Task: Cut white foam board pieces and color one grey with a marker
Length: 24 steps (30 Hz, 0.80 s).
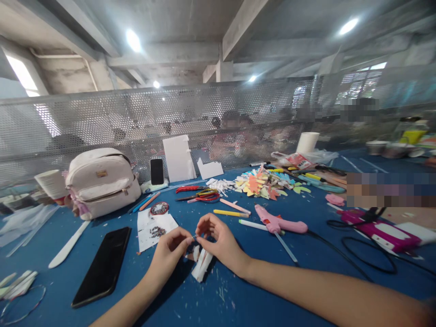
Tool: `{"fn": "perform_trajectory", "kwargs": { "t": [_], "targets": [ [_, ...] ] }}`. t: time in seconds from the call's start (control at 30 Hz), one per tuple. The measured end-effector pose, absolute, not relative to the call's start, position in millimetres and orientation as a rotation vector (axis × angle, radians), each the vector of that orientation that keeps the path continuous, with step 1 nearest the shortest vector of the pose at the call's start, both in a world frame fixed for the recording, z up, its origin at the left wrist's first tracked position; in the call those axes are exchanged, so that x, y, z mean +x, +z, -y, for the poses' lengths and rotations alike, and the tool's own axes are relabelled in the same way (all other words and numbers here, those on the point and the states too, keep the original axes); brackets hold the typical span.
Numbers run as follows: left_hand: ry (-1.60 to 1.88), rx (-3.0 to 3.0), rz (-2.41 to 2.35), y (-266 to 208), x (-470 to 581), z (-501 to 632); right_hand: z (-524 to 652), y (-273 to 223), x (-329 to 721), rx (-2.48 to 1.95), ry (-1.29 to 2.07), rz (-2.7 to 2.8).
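Note:
My left hand [172, 250] and my right hand [223, 245] meet above the blue table. Each pinches with thumb and forefinger at the same spot, where a tiny dark bit shows, too small to name. Just under my fingers are folded white paper pieces [202, 265], and I cannot tell whether they touch my right hand. Left of my left hand lies a white paper sheet [145, 234] bearing small dark crumbs [157, 232] and a round red-rimmed dish [159, 208]. To the right of my right hand rests a pink glue gun [279, 222], a clear glue stick below it.
A large black phone [102, 265] and a white plastic knife [70, 244] lie at left. Behind them stands a white backpack [102, 181]. Red-handled scissors [207, 196], markers [231, 213] and coloured paper scraps [257, 184] are beyond my hands. A magenta device [381, 230] with black cords sits right.

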State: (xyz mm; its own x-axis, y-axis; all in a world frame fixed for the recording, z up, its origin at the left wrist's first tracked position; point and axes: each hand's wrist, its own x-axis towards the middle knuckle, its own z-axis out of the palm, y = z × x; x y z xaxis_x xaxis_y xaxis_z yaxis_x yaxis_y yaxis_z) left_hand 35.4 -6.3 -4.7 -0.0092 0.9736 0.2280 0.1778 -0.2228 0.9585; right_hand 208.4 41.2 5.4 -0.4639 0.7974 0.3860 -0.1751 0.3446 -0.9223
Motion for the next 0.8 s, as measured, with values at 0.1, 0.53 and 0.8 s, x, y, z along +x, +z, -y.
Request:
{"fn": "perform_trajectory", "kwargs": {
  "t": [0.1,0.53,0.8],
  "targets": [
    [1.31,1.502,-1.246,-5.3,35.4,6.0,-41.5,5.2,208.5,-0.568,1.285,1.653],
    [1.293,1.5,-1.242,-3.7,35.1,6.8,-41.3,5.7,208.5,-0.572,1.278,1.646],
    [1.304,1.491,-1.24,-3.6,35.9,7.0,-41.5,5.7,208.2,-0.583,1.275,1.643]
  ]
}}
